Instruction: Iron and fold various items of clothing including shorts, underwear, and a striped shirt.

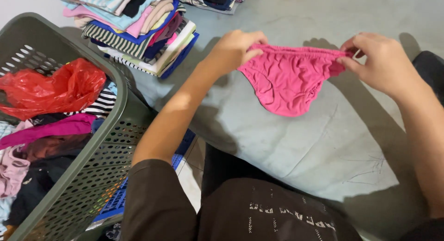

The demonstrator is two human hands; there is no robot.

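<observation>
A small pink undergarment (286, 81) is stretched out flat over a pale grey-green cushion (286, 144). My left hand (233, 49) pinches the left end of its elastic waistband. At the right end of the same waistband, my right hand (381, 60) grips the fabric. Both hands hold the garment taut between them, its lower part resting on the cushion.
A grey-green perforated laundry basket (99, 153) stands at the left, holding mixed clothes and a red plastic bag (51, 88). A stack of folded colourful clothes (138, 28) lies at the back left, another pile (215, 0) behind it. A blue mat (118, 201) shows beside the basket.
</observation>
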